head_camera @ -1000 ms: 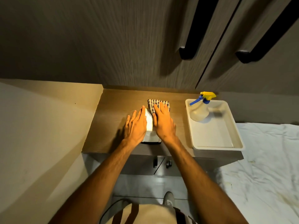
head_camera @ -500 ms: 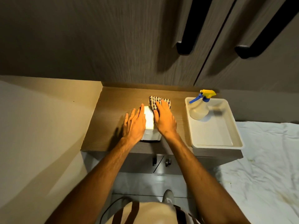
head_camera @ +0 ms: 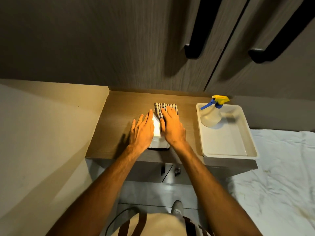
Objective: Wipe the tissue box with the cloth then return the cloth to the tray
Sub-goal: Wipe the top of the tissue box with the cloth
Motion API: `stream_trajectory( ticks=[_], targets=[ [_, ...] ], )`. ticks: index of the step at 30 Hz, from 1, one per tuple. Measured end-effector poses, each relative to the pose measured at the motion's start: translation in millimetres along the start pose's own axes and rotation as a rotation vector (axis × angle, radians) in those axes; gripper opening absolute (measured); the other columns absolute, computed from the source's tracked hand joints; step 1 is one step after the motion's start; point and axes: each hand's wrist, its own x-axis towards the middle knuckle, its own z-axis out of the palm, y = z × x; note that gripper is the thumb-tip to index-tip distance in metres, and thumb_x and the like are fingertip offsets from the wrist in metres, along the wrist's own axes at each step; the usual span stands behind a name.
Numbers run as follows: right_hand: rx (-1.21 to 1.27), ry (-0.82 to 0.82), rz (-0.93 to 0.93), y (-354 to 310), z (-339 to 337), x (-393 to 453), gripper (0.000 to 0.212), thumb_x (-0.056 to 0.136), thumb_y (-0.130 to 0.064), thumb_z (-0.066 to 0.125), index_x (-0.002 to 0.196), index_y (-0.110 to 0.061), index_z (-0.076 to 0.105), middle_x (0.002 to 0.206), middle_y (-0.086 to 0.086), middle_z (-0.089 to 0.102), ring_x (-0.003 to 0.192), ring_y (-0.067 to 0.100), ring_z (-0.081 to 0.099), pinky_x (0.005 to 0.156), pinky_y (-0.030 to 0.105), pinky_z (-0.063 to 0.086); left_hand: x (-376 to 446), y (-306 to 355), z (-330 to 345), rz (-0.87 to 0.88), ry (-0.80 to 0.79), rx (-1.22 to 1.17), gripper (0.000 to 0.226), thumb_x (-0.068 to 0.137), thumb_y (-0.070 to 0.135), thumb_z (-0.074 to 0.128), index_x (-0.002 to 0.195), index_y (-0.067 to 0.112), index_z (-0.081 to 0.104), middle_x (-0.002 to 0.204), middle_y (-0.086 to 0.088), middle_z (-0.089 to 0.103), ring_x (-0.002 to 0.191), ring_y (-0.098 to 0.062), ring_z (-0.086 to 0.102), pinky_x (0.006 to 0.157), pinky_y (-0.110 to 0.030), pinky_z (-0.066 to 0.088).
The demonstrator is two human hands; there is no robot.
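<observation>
A white tissue box (head_camera: 157,130) stands near the front edge of the wooden cabinet top (head_camera: 119,116). My left hand (head_camera: 142,132) lies flat against the box's left side, fingers straight. My right hand (head_camera: 172,126) presses a blue-and-white checked cloth (head_camera: 166,107) onto the top and right side of the box; the cloth's far end hangs past the box towards the wall. A white tray (head_camera: 226,142) sits to the right on the same surface.
A spray bottle (head_camera: 211,114) with a blue and yellow head stands in the tray's far left corner. Dark cupboard doors with black handles (head_camera: 192,51) rise behind. A white sheet (head_camera: 281,167) lies at the right, a beige wall at the left.
My right hand with the cloth has slid slightly along the box top, away from me. My left hand stays against the box's side.
</observation>
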Motion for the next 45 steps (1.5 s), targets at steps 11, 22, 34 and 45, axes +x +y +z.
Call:
stream_trajectory(
  ticks=[11,22,34,45],
  targets=[
    [-0.065,0.022,-0.121,-9,18,-40,0.058,0.105,-0.027,0.047,0.161,-0.02,0.033,0.171,0.004,0.028,0.162,0.024,0.019,0.129,0.045,0.031,-4,-3,1,0.021,-0.028,-0.08,0.071,0.102,0.029,0.05,0.162,0.017,0.014,0.169,-0.007,0.027,0.158,-0.029,0.019,0.13,-0.053,0.014],
    [0.024,0.099,0.064,-9,24,-67,0.064,0.103,-0.028,0.046,0.163,-0.019,0.027,0.175,0.004,0.016,0.163,0.025,0.01,0.13,0.047,0.028,-5,5,-6,-0.02,-0.05,-0.129,0.091,0.094,0.042,0.063,0.163,0.014,0.011,0.166,-0.012,0.034,0.154,-0.033,0.03,0.127,-0.057,0.022],
    [0.19,0.108,0.155,-10,14,-40,0.065,0.105,-0.033,0.051,0.164,-0.018,0.026,0.174,0.005,0.017,0.163,0.027,0.01,0.133,0.044,0.02,-1,11,-15,-0.103,-0.189,-0.13,0.083,0.098,0.055,0.042,0.162,0.018,0.004,0.171,-0.014,0.016,0.159,-0.035,0.013,0.13,-0.054,0.003],
    [0.018,-0.016,0.014,8,-7,9,0.056,0.109,-0.029,0.038,0.163,-0.016,0.028,0.173,0.007,0.022,0.162,0.028,0.015,0.133,0.042,0.019,-11,16,-17,-0.115,-0.088,-0.076,0.057,0.109,0.036,0.022,0.163,0.026,0.005,0.169,-0.009,0.026,0.158,-0.034,0.018,0.129,-0.058,0.008]
  ],
)
